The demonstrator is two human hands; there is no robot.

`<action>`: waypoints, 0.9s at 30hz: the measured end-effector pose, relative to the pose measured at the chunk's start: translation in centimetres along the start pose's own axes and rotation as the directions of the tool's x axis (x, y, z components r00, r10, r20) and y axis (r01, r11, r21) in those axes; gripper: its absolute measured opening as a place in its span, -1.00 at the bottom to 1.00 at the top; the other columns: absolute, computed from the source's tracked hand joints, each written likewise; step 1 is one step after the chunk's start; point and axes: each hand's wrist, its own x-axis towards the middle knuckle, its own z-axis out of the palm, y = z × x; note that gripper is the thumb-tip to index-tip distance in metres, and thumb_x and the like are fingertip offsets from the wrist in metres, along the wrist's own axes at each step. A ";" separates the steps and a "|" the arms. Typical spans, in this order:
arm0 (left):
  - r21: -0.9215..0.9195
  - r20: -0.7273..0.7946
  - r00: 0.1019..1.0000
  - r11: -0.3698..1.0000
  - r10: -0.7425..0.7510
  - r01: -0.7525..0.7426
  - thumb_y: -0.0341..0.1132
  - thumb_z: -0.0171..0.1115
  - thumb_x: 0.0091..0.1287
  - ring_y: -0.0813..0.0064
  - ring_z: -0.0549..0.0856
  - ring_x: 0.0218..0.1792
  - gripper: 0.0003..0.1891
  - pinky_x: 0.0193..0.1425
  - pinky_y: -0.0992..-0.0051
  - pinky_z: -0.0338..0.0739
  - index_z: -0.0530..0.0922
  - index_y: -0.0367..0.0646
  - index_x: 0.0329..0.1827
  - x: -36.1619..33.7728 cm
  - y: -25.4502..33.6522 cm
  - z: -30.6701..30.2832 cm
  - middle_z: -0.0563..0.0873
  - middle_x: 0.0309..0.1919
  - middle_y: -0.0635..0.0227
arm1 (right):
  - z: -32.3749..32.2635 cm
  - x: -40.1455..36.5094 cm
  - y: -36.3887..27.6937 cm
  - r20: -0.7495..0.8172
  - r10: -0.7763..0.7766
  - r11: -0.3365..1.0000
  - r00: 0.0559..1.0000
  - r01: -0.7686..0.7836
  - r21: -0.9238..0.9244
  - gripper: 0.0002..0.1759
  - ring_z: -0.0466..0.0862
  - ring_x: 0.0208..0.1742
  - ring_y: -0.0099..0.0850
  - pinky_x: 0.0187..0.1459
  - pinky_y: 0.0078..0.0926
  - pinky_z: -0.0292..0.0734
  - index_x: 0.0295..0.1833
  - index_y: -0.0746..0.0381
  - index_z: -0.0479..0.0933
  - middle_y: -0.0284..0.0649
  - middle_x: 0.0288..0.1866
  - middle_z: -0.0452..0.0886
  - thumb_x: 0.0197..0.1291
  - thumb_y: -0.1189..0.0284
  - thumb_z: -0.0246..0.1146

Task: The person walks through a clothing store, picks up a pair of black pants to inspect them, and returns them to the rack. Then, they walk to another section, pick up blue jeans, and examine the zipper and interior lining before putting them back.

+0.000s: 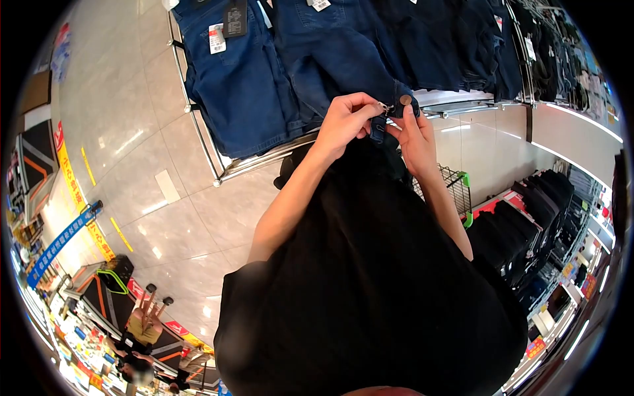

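A pair of dark blue jeans (343,69) lies on the metal display rack, with its waistband lifted at the front edge. My left hand (345,124) pinches the waistband's edge beside a small shiny metal piece, perhaps the zipper. On the other side, my right hand (416,140) grips the waistband, its thumb just below a round copper-coloured button (405,100). The two hands are close together and the waistband looks unfastened between them. Some of the fingertips are hidden behind the denim.
Folded jeans with paper tags (216,39) lie on the rack (218,179) left of my hands, and darker trousers (442,46) to the right. A shopping cart (465,198) stands by my right forearm. Dark clothes (522,218) fill a lower shelf. People (142,327) are at lower left.
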 end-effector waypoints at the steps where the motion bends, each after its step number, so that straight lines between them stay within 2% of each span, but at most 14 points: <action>1: 0.005 0.008 1.000 1.000 -0.006 0.006 -0.37 0.24 0.31 0.75 0.47 -0.63 -0.87 -0.55 0.70 0.31 0.65 -0.26 -0.31 0.1 0.0 0.1 0.60 -0.59 0.49 | -0.1 -0.1 0.0 0.014 -0.014 1.000 1.000 0.014 -0.010 -0.64 0.60 -0.02 -0.56 0.06 -0.48 0.53 0.15 0.26 0.50 -0.30 0.03 0.62 0.51 0.24 -0.02; 3: 0.328 0.066 0.989 0.933 0.132 -0.147 -0.37 0.24 0.33 0.72 0.48 -0.62 -0.85 -0.51 0.67 0.34 0.64 -0.28 -0.32 0.4 0.0 0.3 0.58 -0.61 0.50 | -0.5 -0.2 0.1 0.022 -0.028 0.999 0.999 0.029 -0.018 -0.65 0.61 -0.02 -0.55 0.02 -0.51 0.51 0.13 0.24 0.50 -0.28 0.04 0.63 0.50 0.23 0.01; 4: 0.330 0.071 0.989 0.933 0.128 -0.144 -0.37 0.24 0.33 0.72 0.48 -0.62 -0.85 -0.51 0.67 0.34 0.64 -0.28 -0.32 0.4 0.0 0.4 0.58 -0.61 0.50 | -0.7 -0.3 0.3 -0.008 -0.028 0.997 1.000 0.027 -0.069 -0.66 0.61 -0.04 -0.55 0.02 -0.52 0.51 0.11 0.24 0.51 -0.28 0.03 0.64 0.49 0.23 0.02; 6: 0.528 0.119 0.956 0.798 0.269 -0.290 -0.39 0.26 0.31 0.71 0.49 -0.59 -0.86 -0.46 0.64 0.36 0.62 -0.32 -0.33 0.1 0.2 0.8 0.59 -0.59 0.46 | -1.4 -0.1 1.1 -0.043 -0.028 0.993 0.999 0.023 -0.117 -0.67 0.62 -0.06 -0.55 0.01 -0.54 0.51 0.09 0.25 0.51 -0.28 0.02 0.65 0.49 0.24 0.03; 7: 0.529 0.123 0.956 0.798 0.265 -0.290 -0.39 0.26 0.31 0.71 0.49 -0.59 -0.86 -0.46 0.64 0.36 0.62 -0.32 -0.33 -0.1 0.2 1.1 0.59 -0.59 0.46 | -2.0 0.0 1.7 -0.098 -0.018 1.000 0.995 0.016 -0.021 -0.68 0.63 -0.09 -0.54 0.00 -0.53 0.51 0.08 0.26 0.51 -0.25 0.03 0.65 0.49 0.25 0.04; 9: 0.566 0.120 0.896 0.712 0.428 -0.416 -0.43 0.29 0.27 0.71 0.48 -0.57 -0.88 -0.45 0.64 0.35 0.61 -0.33 -0.35 -0.7 0.1 1.8 0.60 -0.56 0.41 | -1.6 -0.1 1.5 -0.156 -0.003 0.997 0.988 0.016 0.077 -0.69 0.65 -0.12 -0.52 -0.01 -0.53 0.52 0.07 0.27 0.51 -0.23 0.04 0.65 0.48 0.26 0.04; 13: 0.587 0.034 0.867 0.692 0.498 -0.420 -0.46 0.30 0.25 0.70 0.48 -0.54 -0.91 -0.43 0.62 0.34 0.63 -0.32 -0.34 -0.8 -0.5 -0.3 0.58 -0.54 0.39 | -0.1 -1.0 -0.8 -0.116 -0.042 0.952 0.992 0.075 0.295 -0.69 0.68 -0.04 -0.36 0.08 -0.34 0.57 0.10 0.29 0.48 -0.16 0.02 0.66 0.50 0.30 -0.01; 14: 0.547 0.011 0.900 0.751 0.435 -0.369 -0.46 0.31 0.25 0.68 0.47 -0.52 -0.92 -0.41 0.62 0.34 0.63 -0.32 -0.34 -0.9 -0.3 -0.8 0.57 -0.54 0.41 | 0.0 -1.1 -1.2 -0.072 -0.045 0.934 0.996 0.068 0.350 -0.69 0.69 0.01 -0.31 0.10 -0.26 0.58 0.11 0.29 0.47 -0.16 0.00 0.67 0.51 0.31 -0.04; 17: 0.607 0.000 0.849 0.675 0.528 -0.420 -0.47 0.32 0.18 0.47 0.52 -0.49 -0.95 -0.37 0.52 0.39 0.65 -0.27 -0.37 -1.1 0.1 -1.3 0.57 -0.56 0.33 | -0.8 -1.0 -0.6 0.003 -0.002 0.928 1.000 0.001 0.372 -0.69 0.69 0.03 -0.22 0.15 -0.07 0.58 0.12 0.30 0.47 -0.12 0.03 0.65 0.51 0.35 -0.06; 18: 0.674 0.014 0.857 0.628 0.515 -0.389 -0.47 0.34 0.15 0.40 0.53 -0.34 -0.95 -0.22 0.47 0.42 0.66 -0.25 -0.38 -1.1 0.4 -1.9 0.59 -0.51 0.34 | -0.8 -0.9 -0.7 0.008 0.002 0.928 1.000 -0.004 0.372 -0.69 0.69 0.03 -0.22 0.15 -0.07 0.58 0.12 0.30 0.47 -0.12 0.03 0.65 0.51 0.35 -0.06; 19: 0.676 0.010 0.857 0.628 0.516 -0.386 -0.47 0.34 0.15 0.40 0.53 -0.34 -0.95 -0.22 0.47 0.42 0.66 -0.25 -0.38 -1.0 0.4 -2.2 0.59 -0.51 0.34 | -0.7 -0.9 -1.0 0.015 0.006 0.931 1.000 -0.011 0.365 -0.70 0.69 0.02 -0.22 0.13 -0.05 0.59 0.12 0.30 0.46 -0.12 0.02 0.65 0.51 0.35 -0.05; 22: 0.768 0.021 0.741 0.464 0.671 -0.442 -0.47 0.35 0.12 0.29 0.52 -0.17 -0.96 -0.05 0.41 0.40 0.65 -0.20 -0.39 -0.7 -0.1 -3.2 0.60 -0.44 0.33 | -1.5 -0.4 0.1 0.058 -0.006 0.927 0.998 -0.016 0.374 -0.70 0.68 0.05 -0.20 0.13 0.00 0.58 0.15 0.28 0.45 -0.14 0.02 0.65 0.51 0.35 -0.05; 24: 0.789 0.036 0.690 0.403 0.723 -0.464 -0.47 0.34 0.13 0.27 0.53 -0.20 -0.96 -0.07 0.39 0.41 0.64 -0.21 -0.40 -0.8 -0.3 -3.4 0.59 -0.45 0.32 | -0.9 -0.4 0.1 0.093 -0.021 0.922 0.995 -0.017 0.386 -0.69 0.67 0.09 -0.18 0.15 0.02 0.56 0.17 0.27 0.44 -0.16 0.03 0.65 0.51 0.34 -0.06; 27: 0.826 -0.021 0.597 0.350 0.802 -0.442 -0.48 0.33 0.13 0.18 0.56 -0.31 -0.94 -0.15 0.34 0.45 0.60 -0.25 -0.43 -0.4 -0.4 -5.4 0.57 -0.46 0.27 | -0.5 -0.6 -0.1 -0.036 -0.013 0.936 0.999 0.024 0.350 -0.70 0.71 -0.05 -0.27 0.15 -0.11 0.57 0.13 0.30 0.45 -0.15 -0.06 0.67 0.52 0.35 -0.07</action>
